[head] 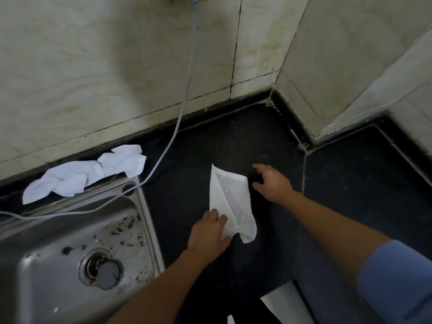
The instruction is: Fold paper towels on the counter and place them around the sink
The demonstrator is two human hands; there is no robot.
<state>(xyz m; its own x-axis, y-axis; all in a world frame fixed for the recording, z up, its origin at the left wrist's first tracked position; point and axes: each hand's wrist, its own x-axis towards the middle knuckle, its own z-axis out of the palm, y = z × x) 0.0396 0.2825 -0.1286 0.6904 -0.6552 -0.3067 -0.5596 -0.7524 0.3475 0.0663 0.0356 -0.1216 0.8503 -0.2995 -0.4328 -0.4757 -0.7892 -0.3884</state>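
one towel, part folded, between my hands

the towel (230,202) lies on the dark counter (257,141) right of the sink (58,253), between my hands. my left hand (209,232) pinches its near left edge, fingers on top and thumb curled at the near corner. my right hand (272,181) is just beside the far right corner, apart from it, fingers spread and holding nothing; whether it touches the counter i cannot tell. the towel is thin white paper, folded along a diagonal crease into a long tapered shape with its near end curling. crumpled towels (86,174) lie along the sink's back rim. the sink is speckled steel and the counter is matte and grainy.
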